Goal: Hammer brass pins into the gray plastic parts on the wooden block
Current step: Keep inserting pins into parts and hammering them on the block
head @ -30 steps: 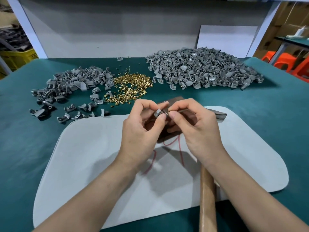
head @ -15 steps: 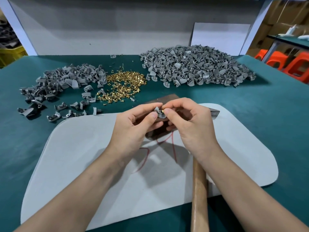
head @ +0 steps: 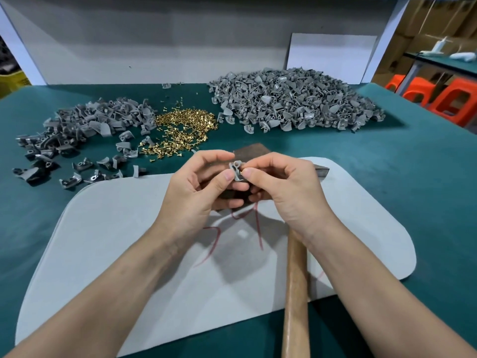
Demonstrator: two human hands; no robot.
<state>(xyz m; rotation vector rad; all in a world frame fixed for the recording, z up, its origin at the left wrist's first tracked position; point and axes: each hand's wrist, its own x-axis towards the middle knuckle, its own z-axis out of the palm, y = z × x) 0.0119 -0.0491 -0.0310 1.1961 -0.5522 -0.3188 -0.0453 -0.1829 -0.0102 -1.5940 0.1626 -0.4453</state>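
1. The left hand (head: pixel 198 187) pinches a gray plastic part (head: pixel 235 171) between thumb and forefinger, with the other fingers curled underneath.
2. The right hand (head: pixel 286 192) pinches a brass pin (head: pixel 241 172) with thumb and forefinger against the part's right side; the pin is mostly hidden.
3. Both hands hold these over the wooden block (head: pixel 251 151), which lies on a pale mat (head: pixel 124 241) in the middle of the table (head: pixel 418 171).
4. The hammer (head: pixel 295 293) lies on the mat, its handle running under the right wrist to the table's near edge.
5. Toward the far edge, a pile of loose pins (head: pixel 185 127) sits between a smaller heap of gray parts (head: pixel 90 122) on the left and a larger heap (head: pixel 296 99) on the right.
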